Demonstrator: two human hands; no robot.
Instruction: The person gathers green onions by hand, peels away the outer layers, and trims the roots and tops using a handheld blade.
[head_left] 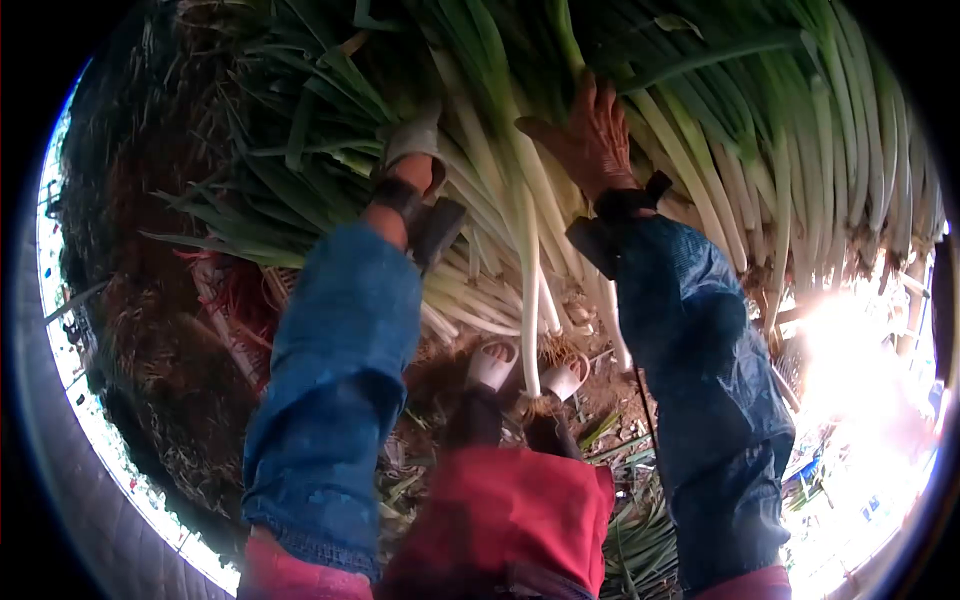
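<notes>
On my feed there is little free room: the heap of green onions (520,200) fills the top of the view edge to edge, and bare soil (600,400) shows only around the boots (490,365) lower down. The right hand (590,140) lies flat on the white stalks with its fingers spread. The left hand (410,150) is sunk among the leaves and its fingers are hidden, so I can't tell their grip.

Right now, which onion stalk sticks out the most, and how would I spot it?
Start at the big heap of green onions filling the top. Look between the left hand and right hand. One white stalk hangs lower than the rest, ending between the white boots.
</notes>
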